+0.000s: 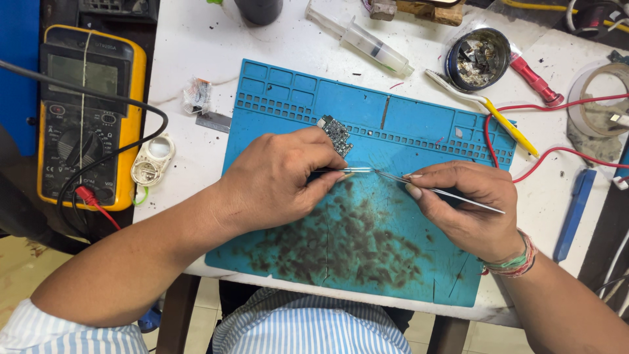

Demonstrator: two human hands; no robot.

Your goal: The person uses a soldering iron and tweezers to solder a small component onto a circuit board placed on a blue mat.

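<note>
Two hands meet over blue mat (419, 124) at frame centre.
Left hand (278, 177) pinches probe (347, 170); right hand (468, 206) grips tweezers (452, 195); circuit board (336, 133) just above, multimeter (85, 111) upper left.

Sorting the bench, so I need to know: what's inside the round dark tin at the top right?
The tin holds a heap of small metallic and dark bits, like loose chips or shields. Only the top layer shows; whatever lies beneath, and the tin's bottom, is covered.

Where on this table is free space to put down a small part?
Free: the white table between the multimeter and the syringe, and the blue mat's near right corner. Crowded: the mat's middle under both hands, and the far right with tin, tape, red wires.
</note>
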